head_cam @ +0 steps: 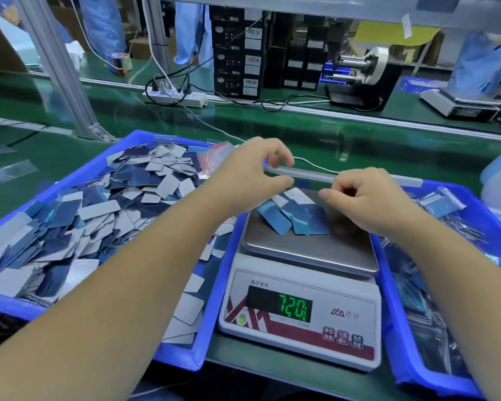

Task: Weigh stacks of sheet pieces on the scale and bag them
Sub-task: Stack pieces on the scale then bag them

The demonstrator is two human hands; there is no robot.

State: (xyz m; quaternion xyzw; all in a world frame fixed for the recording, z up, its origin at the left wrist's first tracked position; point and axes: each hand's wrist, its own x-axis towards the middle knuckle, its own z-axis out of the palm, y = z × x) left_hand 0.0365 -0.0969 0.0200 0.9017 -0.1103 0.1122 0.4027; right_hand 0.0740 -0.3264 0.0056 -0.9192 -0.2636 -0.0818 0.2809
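- Green workbench [70, 175] carries a white scale [301, 308] reading 7.20.
- Sheet pieces [295, 217] lie fanned on its pan.
- Left hand [255, 176] above the pan, fingers curled; whether it pinches a piece is unclear.
- Right hand [368, 198], fingers curled, likewise unclear.
- Blue tray [185, 357] of loose pieces left of the scale; bagged pieces [443, 202] in the tray right of it.

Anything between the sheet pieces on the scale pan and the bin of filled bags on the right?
Nothing solid visible. The sheet pieces lie on the scale pan; only the right hand hovers between them and the right bin, whose near wall stands beside the scale.
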